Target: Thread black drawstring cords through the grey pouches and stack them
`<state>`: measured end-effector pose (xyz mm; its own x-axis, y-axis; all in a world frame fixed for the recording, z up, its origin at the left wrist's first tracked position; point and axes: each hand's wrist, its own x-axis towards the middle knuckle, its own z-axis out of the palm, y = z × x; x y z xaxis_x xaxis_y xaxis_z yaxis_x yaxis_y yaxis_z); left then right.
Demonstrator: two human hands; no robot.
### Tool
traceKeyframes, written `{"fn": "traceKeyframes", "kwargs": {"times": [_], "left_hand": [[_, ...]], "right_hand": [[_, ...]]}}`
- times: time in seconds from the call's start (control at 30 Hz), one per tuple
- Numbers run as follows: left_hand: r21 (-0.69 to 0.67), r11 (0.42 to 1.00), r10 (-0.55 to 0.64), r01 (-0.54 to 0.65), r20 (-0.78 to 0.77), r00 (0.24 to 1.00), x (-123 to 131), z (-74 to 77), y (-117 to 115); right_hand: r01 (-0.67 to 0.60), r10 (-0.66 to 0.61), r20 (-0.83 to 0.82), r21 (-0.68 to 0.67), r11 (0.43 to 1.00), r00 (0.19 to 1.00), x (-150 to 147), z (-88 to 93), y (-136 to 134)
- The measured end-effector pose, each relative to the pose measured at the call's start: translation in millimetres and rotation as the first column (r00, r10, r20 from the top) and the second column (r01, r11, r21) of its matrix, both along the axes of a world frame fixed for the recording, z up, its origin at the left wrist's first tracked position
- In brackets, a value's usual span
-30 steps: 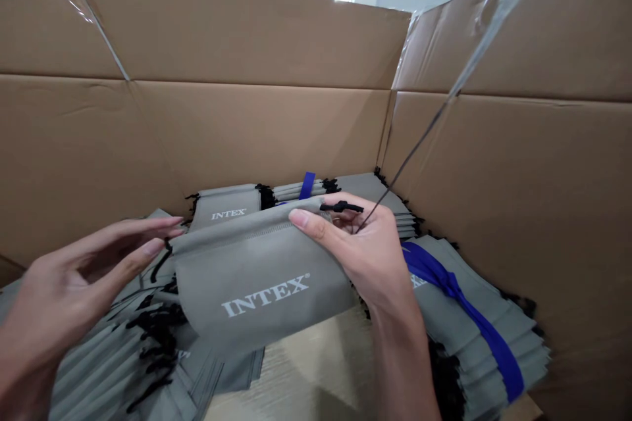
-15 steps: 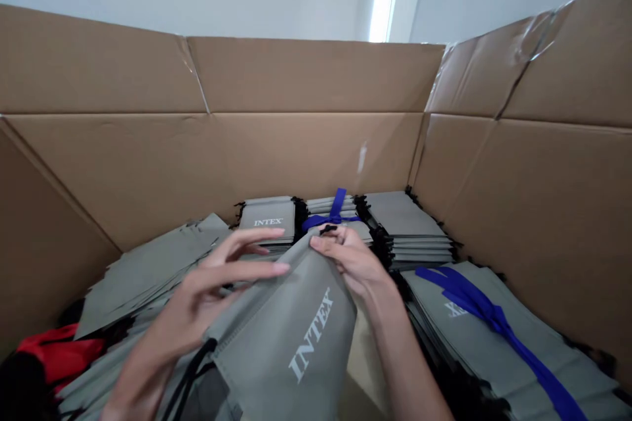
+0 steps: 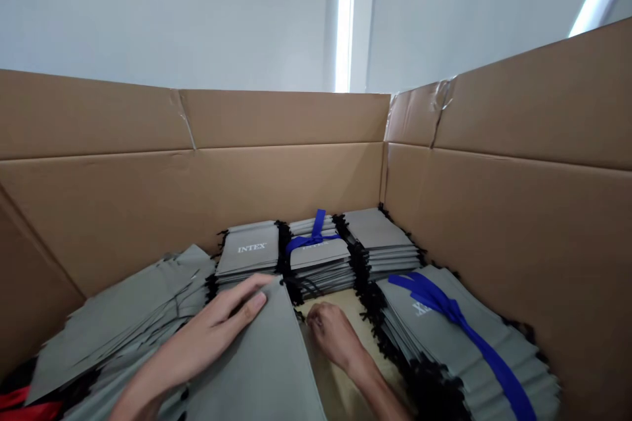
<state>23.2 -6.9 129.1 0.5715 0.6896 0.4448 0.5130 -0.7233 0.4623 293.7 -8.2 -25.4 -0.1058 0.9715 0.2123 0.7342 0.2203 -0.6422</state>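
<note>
A grey drawstring bag [image 3: 257, 362], its visible face plain, hangs slanted in front of me. My left hand [image 3: 217, 325] is closed on its upper left edge, thumb lying along the near face. Just right of the bag, my right hand [image 3: 336, 335] is curled into a fist beside a bit of black cord. What its fingers hold, if anything, is hidden. Behind the hands stands a stack of grey bags printed INTEX [image 3: 251, 247]. Next to it is a stack tied with blue ribbon [image 3: 316, 237].
Tall cardboard walls [image 3: 291, 177] surround everything. A loose, fanned pile of grey bags [image 3: 128, 302] lies left, with red fabric [image 3: 34, 408] at the corner. On the right are a ribbon-tied pile [image 3: 474, 342] and another stack [image 3: 375, 233]. Beige cardboard [image 3: 353, 306] shows between piles.
The bag has turned, and its printed INTEX face no longer shows. My right hand has left its top corner and moved down. My left hand now grips the edge. The view has tilted up.
</note>
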Motion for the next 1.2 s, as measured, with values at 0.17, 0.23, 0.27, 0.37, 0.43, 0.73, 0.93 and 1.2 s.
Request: {"fn": "traceKeyframes", "kwargs": {"times": [0.17, 0.23, 0.27, 0.37, 0.43, 0.73, 0.93, 1.2], "left_hand": [[-0.29, 0.949, -0.182, 0.127, -0.174, 0.968, 23.5, -35.1, -1.8], [-0.36, 0.929, -0.179, 0.09, -0.222, 0.959, 25.9, -60.6, -2.2], [-0.364, 0.93, -0.152, 0.056, -0.24, 0.959, 26.4, -73.9, -2.5], [-0.329, 0.944, -0.054, -0.039, -0.268, 0.962, 27.1, -108.7, -4.3], [-0.311, 0.948, -0.018, -0.071, -0.274, 0.961, 27.8, -124.3, -5.3], [-0.096, 0.995, -0.014, -0.001, -0.154, 0.988, 24.0, -145.1, -6.5], [0.109, 0.992, -0.053, 0.063, -0.091, 0.994, 24.4, -143.2, -13.6], [0.147, 0.983, -0.098, 0.111, -0.088, 0.991, 23.8, -144.5, -14.0]], "right_hand": [[0.008, -0.012, 0.201, 0.018, 1.0, 0.98, 9.4, -3.9, -19.5], [-0.003, -0.001, 0.232, 0.016, 1.0, 0.973, 12.6, -1.8, -19.5], [-0.01, 0.007, 0.242, 0.012, 1.0, 0.97, 14.4, -1.4, -18.4], [-0.02, 0.024, 0.267, -0.021, 1.0, 0.963, 21.6, -1.4, -14.8], [0.003, 0.005, 0.255, -0.03, 1.0, 0.967, 26.9, -0.2, -15.5], [-0.269, 0.261, -0.289, 0.01, 0.963, 0.921, 13.8, 18.9, -48.3], [-0.289, 0.22, -0.418, -0.109, 0.951, 0.882, 4.3, 1.7, -47.9], [-0.47, 0.017, -0.765, -0.378, 0.797, 0.644, 11.7, 6.2, -44.9]]}}
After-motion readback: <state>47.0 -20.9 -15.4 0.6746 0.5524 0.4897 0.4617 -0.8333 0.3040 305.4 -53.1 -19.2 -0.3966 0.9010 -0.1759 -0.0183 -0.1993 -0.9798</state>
